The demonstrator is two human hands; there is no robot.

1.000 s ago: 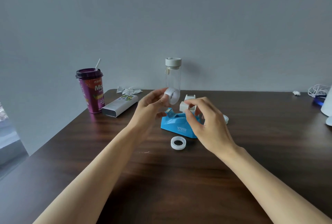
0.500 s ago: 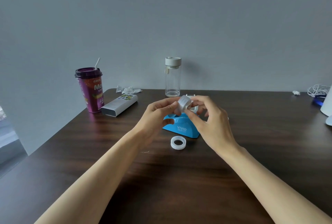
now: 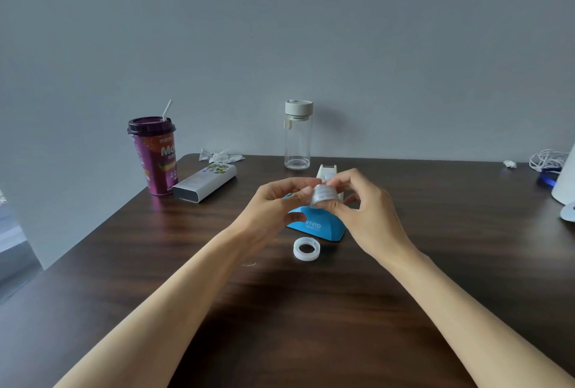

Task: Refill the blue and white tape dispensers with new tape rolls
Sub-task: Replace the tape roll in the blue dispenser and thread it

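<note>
I pinched the tape roll (image 3: pixel 323 195) between both hands, left hand (image 3: pixel 273 210) and right hand (image 3: pixel 367 216), above the blue dispenser (image 3: pixel 314 225), probably seating its hub before loading.

You can read "VIVID" in white letters on the front of the blue tape dispenser (image 3: pixel 317 225) — a smaller line beneath it is too fine to make out. The purple cup (image 3: pixel 154 157) shows large white "Me", cut off at its edge — its other print is illegible.
</note>
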